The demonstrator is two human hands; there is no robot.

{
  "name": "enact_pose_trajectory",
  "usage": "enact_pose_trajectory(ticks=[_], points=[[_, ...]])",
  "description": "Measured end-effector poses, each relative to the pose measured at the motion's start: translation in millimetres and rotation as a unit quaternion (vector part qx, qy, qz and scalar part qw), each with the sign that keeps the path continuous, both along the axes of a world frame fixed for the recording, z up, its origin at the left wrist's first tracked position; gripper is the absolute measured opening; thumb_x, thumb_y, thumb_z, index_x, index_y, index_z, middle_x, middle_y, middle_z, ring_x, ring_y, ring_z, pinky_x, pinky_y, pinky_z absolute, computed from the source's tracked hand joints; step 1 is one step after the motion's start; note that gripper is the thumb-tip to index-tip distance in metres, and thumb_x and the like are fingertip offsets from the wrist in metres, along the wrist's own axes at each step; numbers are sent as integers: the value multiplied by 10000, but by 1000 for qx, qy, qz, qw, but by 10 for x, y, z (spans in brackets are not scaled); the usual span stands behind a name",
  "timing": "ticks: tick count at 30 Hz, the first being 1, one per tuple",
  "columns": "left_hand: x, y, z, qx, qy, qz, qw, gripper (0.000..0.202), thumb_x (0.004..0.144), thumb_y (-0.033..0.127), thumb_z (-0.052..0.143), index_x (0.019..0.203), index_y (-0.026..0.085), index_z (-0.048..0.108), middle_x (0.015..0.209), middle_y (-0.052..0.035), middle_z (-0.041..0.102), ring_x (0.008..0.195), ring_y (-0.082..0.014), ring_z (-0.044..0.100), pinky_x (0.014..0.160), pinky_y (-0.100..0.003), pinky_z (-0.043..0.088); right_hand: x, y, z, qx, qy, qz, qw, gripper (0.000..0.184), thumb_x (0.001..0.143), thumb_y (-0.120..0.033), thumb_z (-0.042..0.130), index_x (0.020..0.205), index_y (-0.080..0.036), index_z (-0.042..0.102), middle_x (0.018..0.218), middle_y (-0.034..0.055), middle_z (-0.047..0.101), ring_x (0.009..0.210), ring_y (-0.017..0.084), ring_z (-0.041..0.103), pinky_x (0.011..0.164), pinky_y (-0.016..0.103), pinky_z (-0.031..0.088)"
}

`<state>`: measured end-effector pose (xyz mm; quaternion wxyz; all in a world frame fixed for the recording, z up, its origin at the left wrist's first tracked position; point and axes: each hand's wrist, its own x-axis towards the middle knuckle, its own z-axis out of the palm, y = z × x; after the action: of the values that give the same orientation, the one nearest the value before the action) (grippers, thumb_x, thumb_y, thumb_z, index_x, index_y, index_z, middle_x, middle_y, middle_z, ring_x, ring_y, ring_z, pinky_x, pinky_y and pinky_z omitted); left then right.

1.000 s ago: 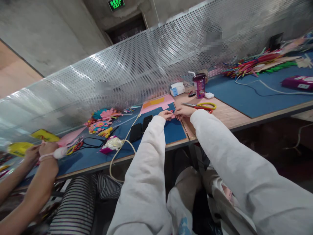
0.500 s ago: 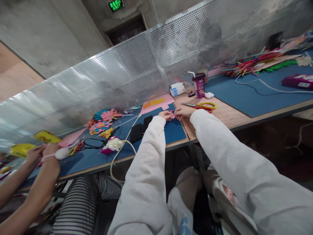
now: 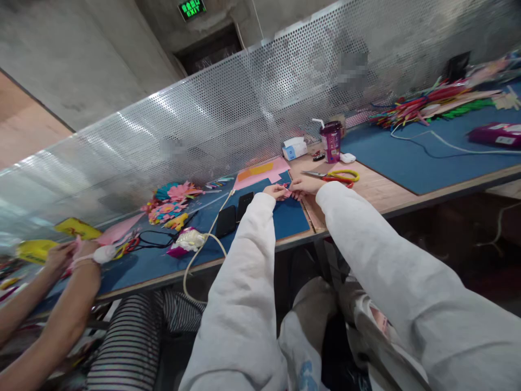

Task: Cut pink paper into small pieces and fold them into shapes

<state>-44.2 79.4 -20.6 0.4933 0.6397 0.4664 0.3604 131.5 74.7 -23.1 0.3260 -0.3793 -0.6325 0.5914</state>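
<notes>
Between my two hands is a small piece of pink paper [image 3: 287,192], held over the right edge of a blue mat [image 3: 291,220]. My left hand [image 3: 275,191] pinches it from the left. From the other side, the fingers of my right hand [image 3: 302,187] close on it too; its exact folded shape is too small to make out. Just behind lies a pink sheet [image 3: 280,165] with an orange strip [image 3: 255,171] on it. Scissors [image 3: 331,176] with yellow and red handles rest to the right of my right hand. Two black phones [image 3: 226,221] lie left of my left sleeve.
A purple cup [image 3: 331,142] with a straw and a tissue pack [image 3: 295,147] stand at the back, before a perforated metal screen [image 3: 228,108]. Paper flowers [image 3: 173,203] and a cable [image 3: 203,239] lie left. A co-worker's hands [image 3: 69,254] work at far left. Colourful pipe cleaners [image 3: 423,106] lie right.
My hands stay almost where they were, still on the pink paper. The co-worker's hands at far left have shifted slightly.
</notes>
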Motion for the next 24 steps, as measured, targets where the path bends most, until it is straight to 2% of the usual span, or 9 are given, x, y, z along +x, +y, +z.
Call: enact_pose_trajectory(ticks=[6,13,24], points=[[4,15,-12,-2,4,10,1000,158,644,153,725,724,102,600,574,14,618,523,-81,587,592,-226,494,-33,-32,21,-11,-1,-17,1000,182,837,-140,504,664,-124,562,493,-2,587,435,71,541,557,187,521],[6,27,-28,2,5,16,1000,122,663,132,705,728,98,607,559,18,609,514,-76,586,570,-211,490,-33,-4,8,-11,4,-16,1000,143,809,-146,531,670,-126,560,504,6,590,427,76,530,521,192,509],[17,-1,-7,6,9,15,1000,167,630,161,737,706,99,603,548,19,605,506,-72,578,555,-204,485,-27,-37,50,-23,-3,-13,1000,122,765,-137,576,644,-146,564,519,7,580,473,97,563,545,207,524]])
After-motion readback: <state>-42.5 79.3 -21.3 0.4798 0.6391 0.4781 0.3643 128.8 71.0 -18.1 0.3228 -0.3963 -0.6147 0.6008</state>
